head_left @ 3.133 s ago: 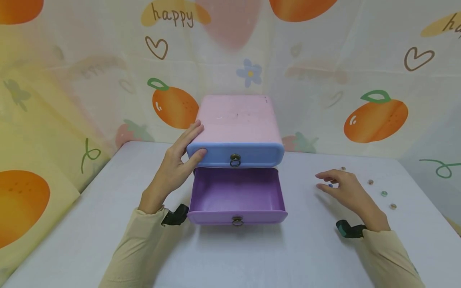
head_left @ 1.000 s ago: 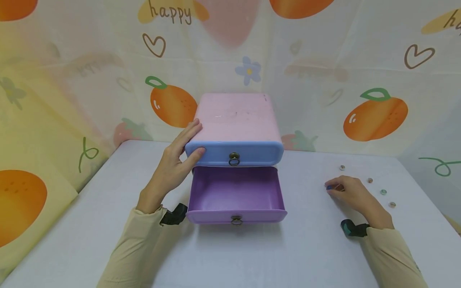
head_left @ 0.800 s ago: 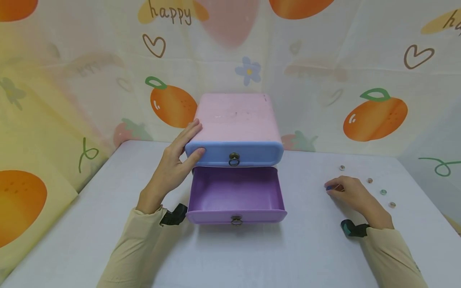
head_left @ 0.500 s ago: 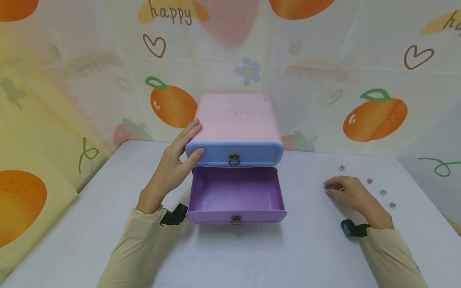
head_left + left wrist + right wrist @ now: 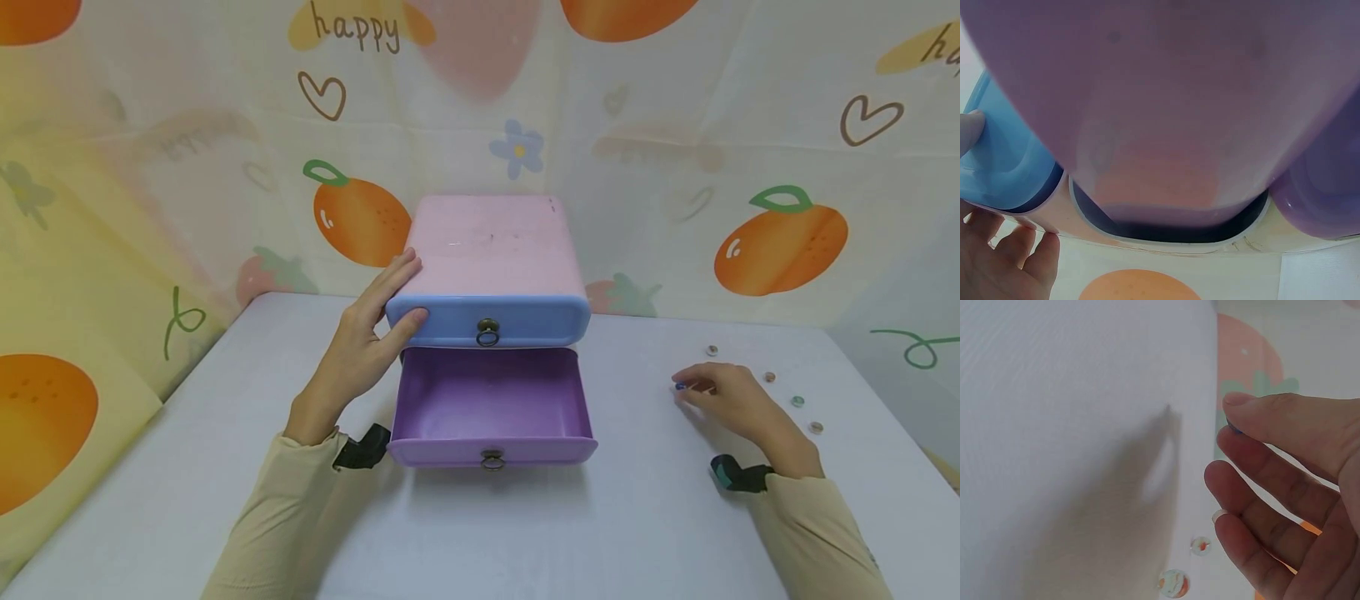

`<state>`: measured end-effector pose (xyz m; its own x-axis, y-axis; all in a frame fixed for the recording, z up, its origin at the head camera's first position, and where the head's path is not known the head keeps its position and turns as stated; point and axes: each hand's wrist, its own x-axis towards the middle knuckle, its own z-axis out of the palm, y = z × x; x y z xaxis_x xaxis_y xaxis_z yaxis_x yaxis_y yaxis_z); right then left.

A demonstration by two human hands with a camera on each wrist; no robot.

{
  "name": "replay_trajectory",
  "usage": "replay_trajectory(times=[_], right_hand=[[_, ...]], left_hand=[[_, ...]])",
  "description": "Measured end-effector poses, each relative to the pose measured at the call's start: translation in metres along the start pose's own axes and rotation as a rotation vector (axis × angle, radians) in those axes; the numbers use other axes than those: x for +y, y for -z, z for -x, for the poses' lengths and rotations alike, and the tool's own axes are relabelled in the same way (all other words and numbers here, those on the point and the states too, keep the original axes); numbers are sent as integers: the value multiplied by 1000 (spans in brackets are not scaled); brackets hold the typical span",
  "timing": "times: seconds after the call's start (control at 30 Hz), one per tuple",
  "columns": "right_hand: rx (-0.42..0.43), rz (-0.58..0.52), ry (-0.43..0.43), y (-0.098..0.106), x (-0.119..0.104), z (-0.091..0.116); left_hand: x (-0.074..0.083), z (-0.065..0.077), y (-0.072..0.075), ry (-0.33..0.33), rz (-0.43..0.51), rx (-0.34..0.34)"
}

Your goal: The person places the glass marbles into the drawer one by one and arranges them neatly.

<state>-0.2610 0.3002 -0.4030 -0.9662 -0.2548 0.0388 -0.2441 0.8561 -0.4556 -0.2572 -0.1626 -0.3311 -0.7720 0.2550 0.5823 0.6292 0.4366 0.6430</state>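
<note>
My left hand (image 5: pixel 363 337) rests on the left front corner of a pink drawer cabinet (image 5: pixel 495 250). Its thumb lies on the blue top drawer (image 5: pixel 442 323), which is pushed in, and its straight fingers lie along the cabinet's side. Below that, a purple drawer (image 5: pixel 495 452) is pulled out, with nothing visible inside. At the right, my right hand (image 5: pixel 735 404) pinches a small blue marble (image 5: pixel 680 386) between thumb and index finger. In the right wrist view only a sliver of the marble (image 5: pixel 1233 428) shows between the fingertips; the other fingers are loosely bent.
Several small clear glass marbles lie around the right hand, among them a greenish one (image 5: pixel 798 402) and a brownish one (image 5: pixel 816 427). In the left wrist view another purple drawer (image 5: pixel 1329 181) sits lower in the cabinet. A fruit-print cloth (image 5: pixel 637 100) hangs behind the white table (image 5: pixel 637 533).
The right hand has closed its thumb and index finger on the blue marble, and its fingers have since shifted slightly up and left. The left hand and drawers stay put.
</note>
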Motion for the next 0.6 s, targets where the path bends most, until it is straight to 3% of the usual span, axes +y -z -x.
replay_trajectory(times=[0.23, 0.6], right_hand=[[5, -9, 3, 2, -5, 0], [48, 12, 80, 5, -14, 0]], left_hand=[[0, 0, 0, 0, 22, 6], [0, 0, 0, -15, 19, 10]])
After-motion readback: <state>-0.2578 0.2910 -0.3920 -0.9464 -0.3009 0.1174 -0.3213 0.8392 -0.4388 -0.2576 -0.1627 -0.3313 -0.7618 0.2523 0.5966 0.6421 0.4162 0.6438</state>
